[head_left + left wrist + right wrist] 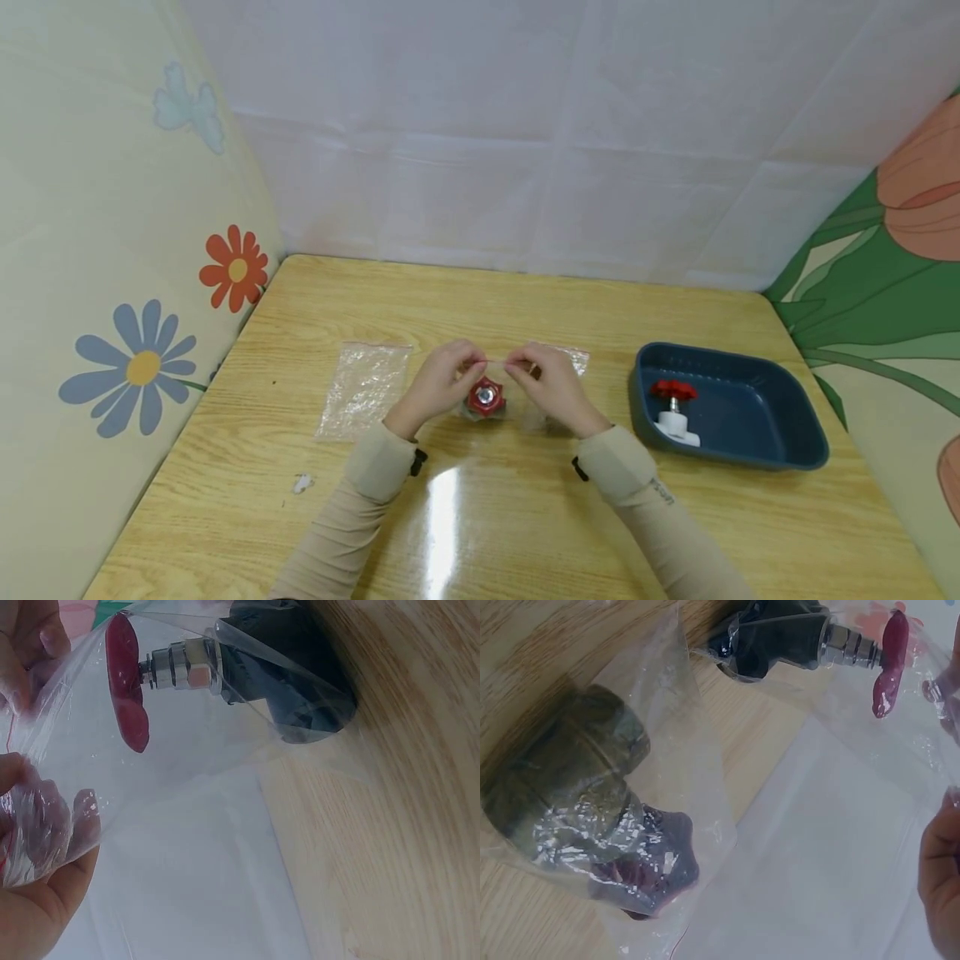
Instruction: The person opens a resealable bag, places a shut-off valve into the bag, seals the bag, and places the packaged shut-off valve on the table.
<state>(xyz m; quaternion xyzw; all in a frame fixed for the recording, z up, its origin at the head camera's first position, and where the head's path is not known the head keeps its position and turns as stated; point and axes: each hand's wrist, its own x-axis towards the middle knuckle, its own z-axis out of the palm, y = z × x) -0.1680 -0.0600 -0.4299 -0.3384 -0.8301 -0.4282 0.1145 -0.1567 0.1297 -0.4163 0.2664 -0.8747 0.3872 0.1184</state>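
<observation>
A dark-bodied valve with a red handwheel (pixel 486 396) stands upright on the table inside a clear zip bag (pixel 187 765). Its metal stem (pixel 180 664) shows through the plastic. My left hand (pixel 444 379) pinches the bag's top edge from the left. On the other side, the fingers of my right hand (pixel 552 383) pinch the same edge, which stretches between the two hands above the handwheel. Under my right hand lies a second bagged valve (pixel 562 780), dark with a red handwheel; in the head view the hand mostly hides it.
A flat clear bag (pixel 365 387) lies left of my hands. To the right stands a dark blue basin (pixel 806 442) holding a white valve (pixel 675 423) with a red handwheel. A small white scrap (pixel 302 483) is near the left. Cloth-covered walls border the wooden table (pixel 525 533).
</observation>
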